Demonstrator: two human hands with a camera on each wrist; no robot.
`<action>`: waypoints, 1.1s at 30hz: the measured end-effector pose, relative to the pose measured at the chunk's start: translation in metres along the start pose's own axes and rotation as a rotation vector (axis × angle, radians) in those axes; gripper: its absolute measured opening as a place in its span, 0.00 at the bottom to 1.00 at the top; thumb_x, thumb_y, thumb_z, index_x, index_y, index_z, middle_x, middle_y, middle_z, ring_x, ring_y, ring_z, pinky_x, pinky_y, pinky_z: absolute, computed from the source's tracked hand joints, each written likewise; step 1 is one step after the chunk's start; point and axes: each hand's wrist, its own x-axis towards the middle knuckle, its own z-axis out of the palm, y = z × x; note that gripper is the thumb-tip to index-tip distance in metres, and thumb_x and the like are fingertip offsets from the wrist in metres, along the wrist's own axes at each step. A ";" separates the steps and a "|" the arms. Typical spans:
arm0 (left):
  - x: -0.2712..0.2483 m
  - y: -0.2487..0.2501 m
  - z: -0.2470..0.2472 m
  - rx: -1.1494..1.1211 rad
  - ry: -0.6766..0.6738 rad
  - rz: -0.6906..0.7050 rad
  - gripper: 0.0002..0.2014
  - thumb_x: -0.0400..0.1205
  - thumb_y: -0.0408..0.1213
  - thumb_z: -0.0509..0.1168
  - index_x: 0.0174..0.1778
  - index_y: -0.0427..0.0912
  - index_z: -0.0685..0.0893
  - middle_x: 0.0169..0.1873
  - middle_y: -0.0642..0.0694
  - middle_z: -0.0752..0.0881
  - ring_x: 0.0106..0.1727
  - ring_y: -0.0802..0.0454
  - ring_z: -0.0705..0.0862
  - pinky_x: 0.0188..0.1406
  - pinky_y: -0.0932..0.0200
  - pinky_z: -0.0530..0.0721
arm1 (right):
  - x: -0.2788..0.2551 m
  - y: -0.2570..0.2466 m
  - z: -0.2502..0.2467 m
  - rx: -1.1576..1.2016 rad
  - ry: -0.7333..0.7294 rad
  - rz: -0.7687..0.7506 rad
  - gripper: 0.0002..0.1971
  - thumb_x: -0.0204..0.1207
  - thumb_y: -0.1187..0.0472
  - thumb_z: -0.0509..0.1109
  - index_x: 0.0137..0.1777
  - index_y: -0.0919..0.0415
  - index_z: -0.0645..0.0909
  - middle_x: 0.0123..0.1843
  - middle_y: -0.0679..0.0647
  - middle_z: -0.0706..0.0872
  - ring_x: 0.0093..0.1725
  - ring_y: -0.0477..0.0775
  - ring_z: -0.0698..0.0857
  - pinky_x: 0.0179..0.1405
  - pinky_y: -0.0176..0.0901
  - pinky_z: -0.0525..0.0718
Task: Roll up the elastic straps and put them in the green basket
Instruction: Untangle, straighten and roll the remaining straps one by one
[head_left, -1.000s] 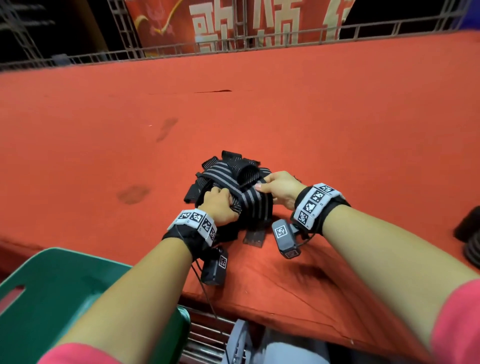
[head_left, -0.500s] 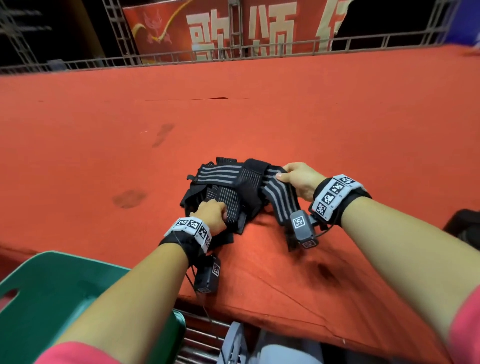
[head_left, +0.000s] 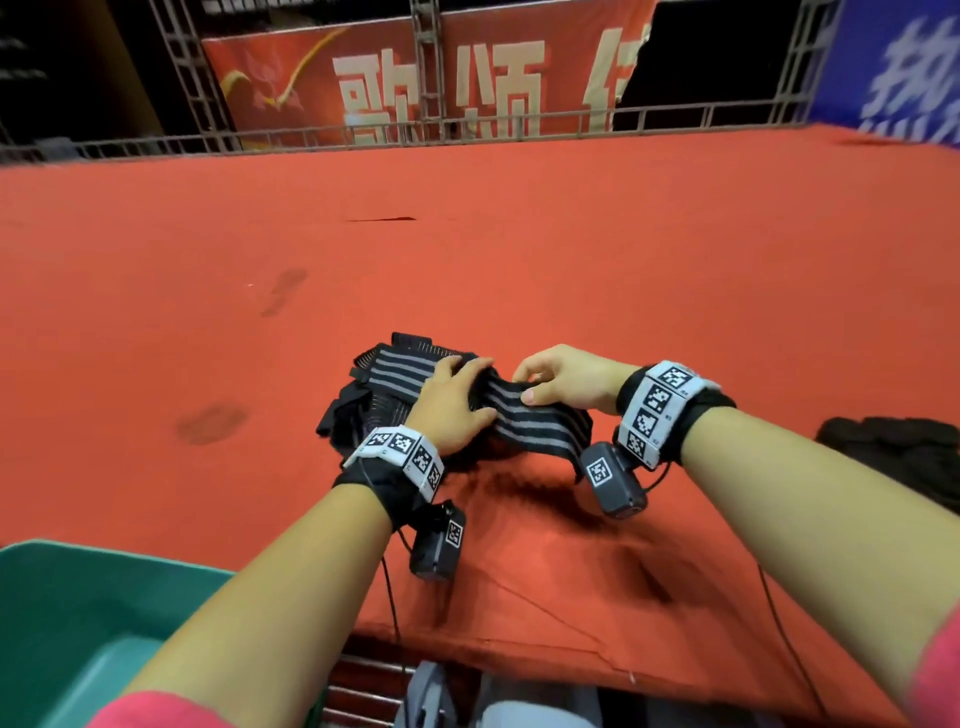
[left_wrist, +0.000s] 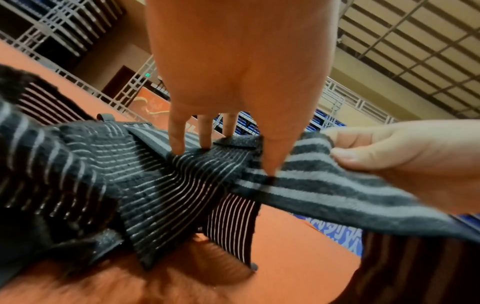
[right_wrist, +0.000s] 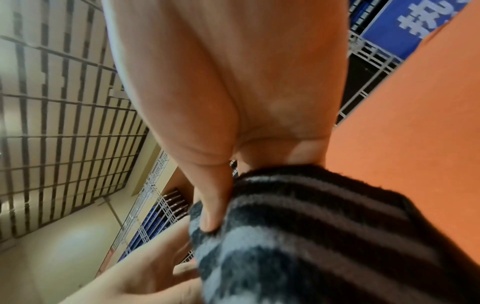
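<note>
The green basket (head_left: 67, 623) sits at the near left, below the tabletop's (head_left: 571, 260) front edge, and no strap shows in the part of it in view. On the red tabletop, the heap of elastic straps (head_left: 374, 400) lies just ahead of the person. A second ago both hands were bunched over that heap; now the left hand (head_left: 452, 410) lies on top of it with fingers spread and nearly straight, pressing the pile down, its grip wide and holding nothing. The left wrist view shows the fingertips (left_wrist: 178, 148) planted on the ribbed bands.

To its right, one striped strap (head_left: 535, 421) has been drawn out of the tangle. That suggests a single strap is being freed for rolling, with no rolling begun. The strap's long axis runs left to right across the tabletop, sloping a little toward the person; its far-left part is still caught under the heap, and its right end droops over by the wrist camera.

The right hand (head_left: 566, 384) pinches the strap's upper edge between thumb and fingers, a narrow grip holding the strap.
</note>
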 end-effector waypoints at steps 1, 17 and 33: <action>0.001 0.001 0.004 0.045 0.019 0.005 0.32 0.79 0.43 0.68 0.80 0.61 0.68 0.79 0.44 0.63 0.79 0.40 0.68 0.77 0.42 0.71 | -0.005 -0.001 -0.003 -0.032 -0.022 -0.008 0.08 0.79 0.69 0.72 0.47 0.54 0.86 0.41 0.51 0.87 0.38 0.43 0.83 0.45 0.38 0.82; 0.001 -0.052 -0.069 0.147 0.442 -0.432 0.12 0.81 0.30 0.64 0.59 0.35 0.85 0.61 0.34 0.73 0.60 0.30 0.78 0.63 0.42 0.79 | -0.040 0.009 -0.055 -0.143 0.138 0.095 0.10 0.79 0.70 0.70 0.40 0.54 0.84 0.41 0.51 0.87 0.43 0.50 0.83 0.51 0.45 0.81; -0.002 0.067 0.021 0.119 -0.053 0.028 0.44 0.63 0.53 0.76 0.76 0.57 0.65 0.63 0.55 0.80 0.69 0.47 0.78 0.69 0.38 0.74 | -0.087 -0.010 -0.075 0.143 0.097 -0.051 0.10 0.81 0.74 0.66 0.46 0.61 0.84 0.40 0.53 0.86 0.37 0.48 0.84 0.40 0.38 0.82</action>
